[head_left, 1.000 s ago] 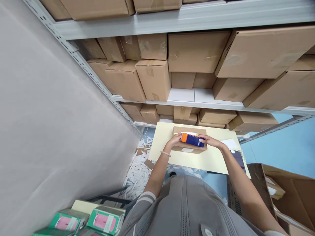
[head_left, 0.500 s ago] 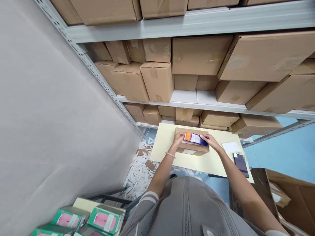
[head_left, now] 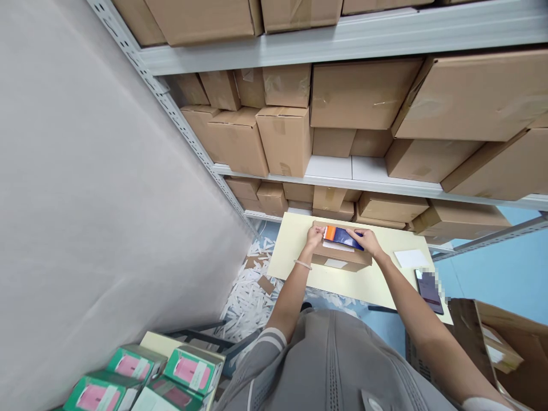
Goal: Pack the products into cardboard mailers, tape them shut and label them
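A flat blue-and-orange packet [head_left: 338, 236] is held level just above a closed cardboard box [head_left: 359, 264]. My left hand [head_left: 315, 235] pinches the packet's orange end. Its blue end is gripped by my right hand [head_left: 367, 241], with fingers reaching over the top face. The box sits on a pale yellow table [head_left: 289, 245], and a white label [head_left: 335, 263] is on its front side. Part of another white patch shows on the box top below the packet. I cannot tell whether the packet touches the box.
A phone [head_left: 428, 290] and a white sheet [head_left: 410, 258] lie at the table's right. Metal shelving [head_left: 257, 54] with cardboard boxes stands behind. An open carton [head_left: 514, 319] is at lower right. Green-and-pink boxes [head_left: 188, 370] are at lower left, paper strips [head_left: 248, 297] on the floor.
The view has shifted, so everything sits further right. The packet's pale, shiny middle now looks dark blue, and my right fingers lie further over its face. Both hands still hold it.
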`<state>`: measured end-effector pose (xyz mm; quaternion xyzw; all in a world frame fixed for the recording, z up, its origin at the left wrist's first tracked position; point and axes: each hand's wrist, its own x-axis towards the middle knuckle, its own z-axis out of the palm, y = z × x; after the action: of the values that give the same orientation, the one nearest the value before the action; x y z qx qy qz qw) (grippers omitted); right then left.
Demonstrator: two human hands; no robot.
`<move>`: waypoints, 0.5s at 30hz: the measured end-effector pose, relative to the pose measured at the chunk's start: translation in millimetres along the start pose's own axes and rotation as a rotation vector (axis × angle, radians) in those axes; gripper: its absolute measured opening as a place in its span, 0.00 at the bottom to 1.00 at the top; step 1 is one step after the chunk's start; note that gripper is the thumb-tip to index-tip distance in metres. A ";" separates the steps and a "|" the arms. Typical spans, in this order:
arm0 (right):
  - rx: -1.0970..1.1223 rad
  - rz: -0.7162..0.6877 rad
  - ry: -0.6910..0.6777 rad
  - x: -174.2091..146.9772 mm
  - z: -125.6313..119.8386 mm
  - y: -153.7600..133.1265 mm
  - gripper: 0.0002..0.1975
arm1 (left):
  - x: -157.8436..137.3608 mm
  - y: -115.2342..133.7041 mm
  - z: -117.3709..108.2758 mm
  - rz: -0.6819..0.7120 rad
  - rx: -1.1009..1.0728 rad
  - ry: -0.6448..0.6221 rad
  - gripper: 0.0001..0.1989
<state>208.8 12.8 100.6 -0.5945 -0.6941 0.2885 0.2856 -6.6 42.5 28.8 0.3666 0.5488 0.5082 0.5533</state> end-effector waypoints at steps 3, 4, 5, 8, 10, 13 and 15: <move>-0.010 -0.016 -0.012 0.5 3.0 -5.0 0.36 | 3.3 8.8 -7.0 -0.020 0.005 0.018 0.15; -0.016 -0.019 -0.017 1.1 4.2 -7.4 0.36 | 5.1 12.0 -11.7 -0.024 0.005 0.023 0.15; -0.025 -0.018 -0.023 2.2 5.1 -9.8 0.36 | 7.0 15.2 -17.9 -0.026 0.006 0.028 0.16; -0.076 -0.006 -0.046 6.9 3.2 -14.4 0.35 | 12.5 23.0 -43.9 -0.026 0.009 0.065 0.16; -0.109 -0.004 -0.071 10.5 -2.8 -13.1 0.35 | 14.9 25.8 -63.3 -0.027 0.008 0.103 0.17; -0.149 -0.020 -0.114 15.6 -13.2 -6.5 0.33 | 16.6 24.5 -83.6 -0.046 -0.002 0.133 0.18; -0.201 -0.026 -0.122 18.6 -15.8 -2.8 0.32 | 17.0 20.4 -88.6 -0.066 -0.013 0.134 0.18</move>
<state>216.1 31.9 114.2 -0.5924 -0.7433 0.2493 0.1855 -98.7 49.7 33.1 0.3098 0.5930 0.5166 0.5343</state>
